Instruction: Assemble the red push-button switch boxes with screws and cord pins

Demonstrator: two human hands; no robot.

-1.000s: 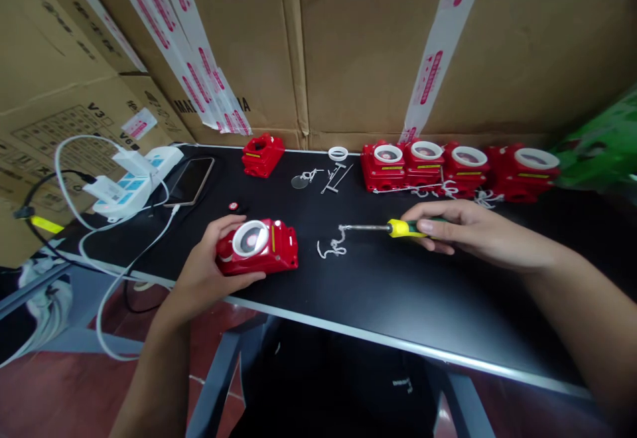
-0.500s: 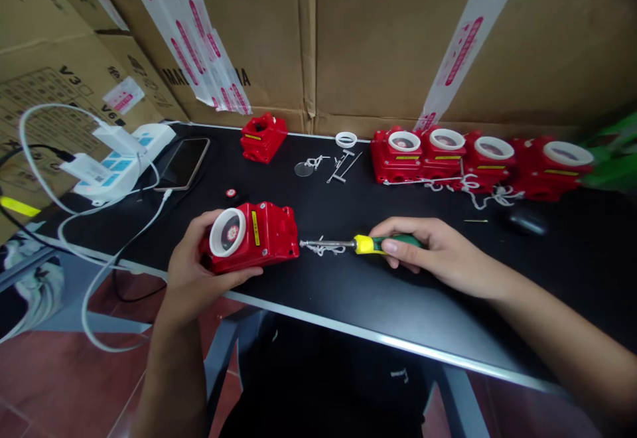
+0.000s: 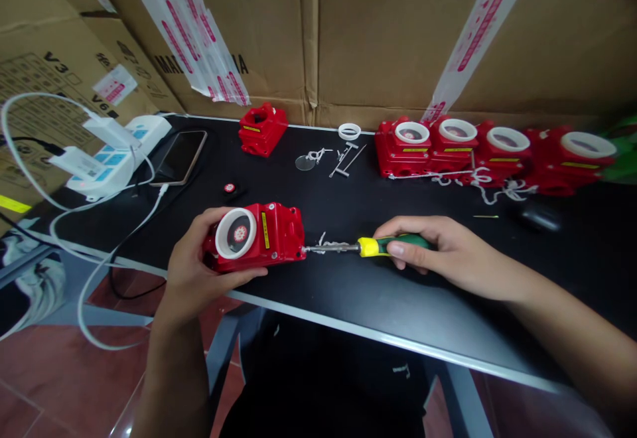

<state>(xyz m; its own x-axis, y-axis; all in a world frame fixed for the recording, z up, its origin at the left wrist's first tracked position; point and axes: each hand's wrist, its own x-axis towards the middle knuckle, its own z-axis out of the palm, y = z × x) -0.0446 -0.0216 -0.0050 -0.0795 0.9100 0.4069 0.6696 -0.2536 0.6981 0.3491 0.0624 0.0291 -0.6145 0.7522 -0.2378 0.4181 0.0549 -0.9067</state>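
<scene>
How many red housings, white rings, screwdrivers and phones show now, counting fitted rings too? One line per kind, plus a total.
Red housings: 6 (one in the left hand, four in a row, one ringless)
White rings: 6 (five on housings, one loose)
Screwdriver: 1 (in the right hand)
Phone: 1
Total: 14

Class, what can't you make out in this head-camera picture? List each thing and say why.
All in the head view:
Held red housing: part of its left end is hidden by the left hand.
Screwdriver: tip too small to tell whether it meets a screw; handle partly covered by the right hand.
Yellow label: print too small.
Box lettering: middle covered by tape.
Green item: cut off by the right edge.
</scene>
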